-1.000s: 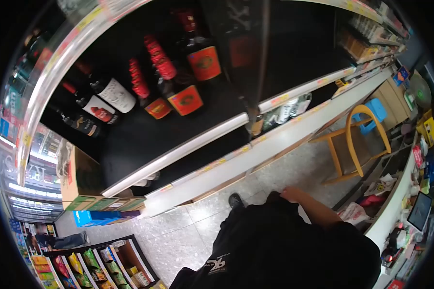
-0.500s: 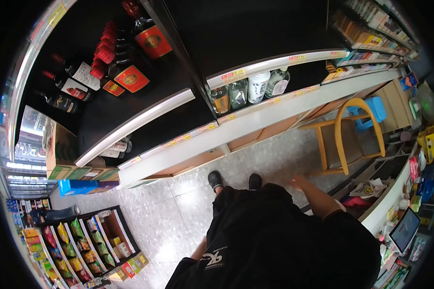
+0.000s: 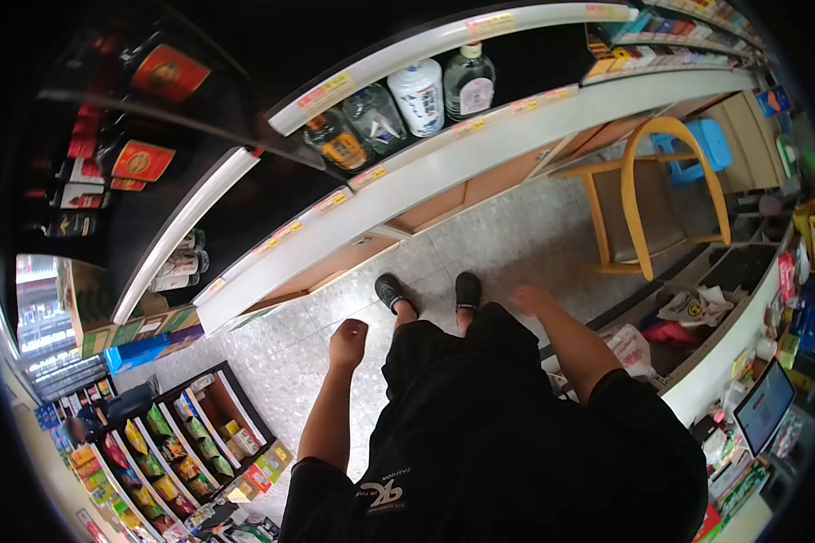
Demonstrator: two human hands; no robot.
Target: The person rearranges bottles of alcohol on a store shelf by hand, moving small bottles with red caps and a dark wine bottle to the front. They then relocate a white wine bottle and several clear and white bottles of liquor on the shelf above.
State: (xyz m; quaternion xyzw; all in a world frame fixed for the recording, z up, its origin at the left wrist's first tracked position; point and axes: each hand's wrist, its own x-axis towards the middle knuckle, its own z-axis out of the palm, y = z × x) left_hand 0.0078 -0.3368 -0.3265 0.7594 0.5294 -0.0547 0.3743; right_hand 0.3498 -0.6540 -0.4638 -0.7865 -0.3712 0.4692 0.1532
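Observation:
My left hand [image 3: 348, 345] hangs over the grey tiled floor, left of my shoes [image 3: 426, 291], its fingers curled in and nothing showing in them. On the other side, my right hand [image 3: 532, 301] is out beside my right leg, smeared by motion so its fingers do not show clearly. Ahead of me a shelf carries a bottle with an amber label [image 3: 337, 145], a clear bottle [image 3: 374, 119], a white bottle [image 3: 417, 98] and another clear bottle [image 3: 471, 83]. Both hands are apart from the bottles.
A wooden armchair [image 3: 645, 204] and blue stool [image 3: 703, 145] stand at the right. A counter [image 3: 743, 317] with a screen [image 3: 762, 407] curves along that side. Snack shelves [image 3: 177, 443] stand lower left, a person [image 3: 127, 404] behind them. Red-labelled bottles [image 3: 143, 163] fill the upper-left shelf.
My left arm has swung forward, bringing the hand into full view. My right hand has moved forward slightly. The view has shifted, with the shelf bottles now further left and higher.

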